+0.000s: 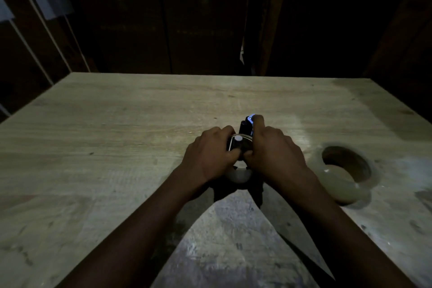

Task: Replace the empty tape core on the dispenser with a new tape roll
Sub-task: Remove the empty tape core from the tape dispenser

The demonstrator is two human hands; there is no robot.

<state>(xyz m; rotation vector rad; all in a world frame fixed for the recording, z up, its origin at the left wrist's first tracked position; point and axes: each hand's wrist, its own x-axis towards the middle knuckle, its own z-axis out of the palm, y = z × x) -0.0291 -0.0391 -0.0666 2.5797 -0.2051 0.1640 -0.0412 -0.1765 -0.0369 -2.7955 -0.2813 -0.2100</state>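
Note:
A dark tape dispenser [245, 128] with a blue-lit front tip stands at the middle of the wooden table [117, 124]. My left hand [208, 156] grips its left side, by a round white hub. My right hand [273, 149] grips its right side, with the forefinger stretched onto the front tip. A pale curved part [238, 176], possibly a tape core, shows under my hands; much of the dispenser is hidden. A large roll of clear tape [346, 173] lies flat on the table to the right, apart from both hands.
The room is dark and the table is lit from above. The table's far edge meets dark wooden panels. White rails [42, 21] run along the back left. Bare wood lies to the left of my hands.

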